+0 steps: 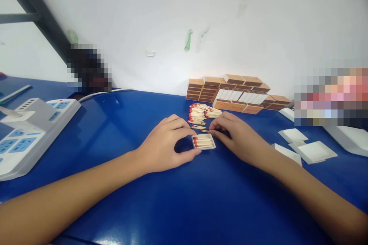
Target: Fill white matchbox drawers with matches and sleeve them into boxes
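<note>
Between the thumb and fingers of my left hand point(165, 145) is a small white matchbox tray point(213, 146), gripped at its left end. Red-tipped matches lie side by side inside it, heads to the left. Just beyond the tray's right corner, my right hand point(230, 132) pinches a single match point(204, 131), its red head pointing left. A pile of loose matches point(198, 115) lies on the blue table right behind the tray, with a few strays at its near edge.
Brown matchboxes point(201, 90) are stacked against the wall, white trays point(228, 95) among them. More white trays point(316, 151) lie at the right. A power strip point(57, 122) with a cable point(106, 92) sits at the left on the blue table point(172, 206). Blurred patches hide both far sides.
</note>
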`<move>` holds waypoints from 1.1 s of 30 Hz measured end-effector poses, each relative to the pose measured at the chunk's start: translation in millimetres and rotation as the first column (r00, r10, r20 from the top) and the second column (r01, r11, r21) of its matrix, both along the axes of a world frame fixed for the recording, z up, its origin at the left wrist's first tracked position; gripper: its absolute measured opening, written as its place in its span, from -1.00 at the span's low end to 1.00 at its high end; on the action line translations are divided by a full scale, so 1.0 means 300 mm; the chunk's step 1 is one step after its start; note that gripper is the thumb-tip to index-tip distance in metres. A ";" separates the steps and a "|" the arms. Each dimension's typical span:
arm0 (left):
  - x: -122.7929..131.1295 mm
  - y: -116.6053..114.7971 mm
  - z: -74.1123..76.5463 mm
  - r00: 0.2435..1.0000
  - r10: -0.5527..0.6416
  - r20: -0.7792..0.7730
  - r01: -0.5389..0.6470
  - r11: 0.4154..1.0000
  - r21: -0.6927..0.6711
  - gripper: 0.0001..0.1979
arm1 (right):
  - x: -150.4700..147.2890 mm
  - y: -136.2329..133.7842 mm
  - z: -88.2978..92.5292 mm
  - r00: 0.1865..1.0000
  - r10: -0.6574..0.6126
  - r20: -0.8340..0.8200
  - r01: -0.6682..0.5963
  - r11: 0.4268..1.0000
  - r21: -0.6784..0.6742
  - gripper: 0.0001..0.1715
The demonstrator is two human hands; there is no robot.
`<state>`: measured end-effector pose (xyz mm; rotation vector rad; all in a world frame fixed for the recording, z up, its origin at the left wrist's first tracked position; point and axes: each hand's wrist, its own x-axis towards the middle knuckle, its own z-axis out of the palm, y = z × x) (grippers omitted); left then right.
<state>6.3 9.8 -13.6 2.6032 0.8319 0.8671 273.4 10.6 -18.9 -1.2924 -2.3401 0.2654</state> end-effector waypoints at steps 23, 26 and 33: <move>-0.003 0.002 -0.003 1.000 0.013 -0.025 -0.013 1.000 -0.006 -0.74 | -0.079 -0.111 0.059 0.993 0.118 0.017 -0.117 0.992 -0.055 -0.89; -0.001 0.000 0.000 1.000 0.011 0.015 -0.011 1.000 0.012 -0.75 | -0.080 -0.109 0.064 0.992 0.124 -0.004 -0.124 0.991 -0.053 -0.90; 0.000 -0.003 0.001 1.000 0.005 0.019 -0.005 1.000 0.005 -0.74 | -0.049 -0.067 0.043 0.998 -0.015 -0.067 0.023 0.993 0.115 -0.91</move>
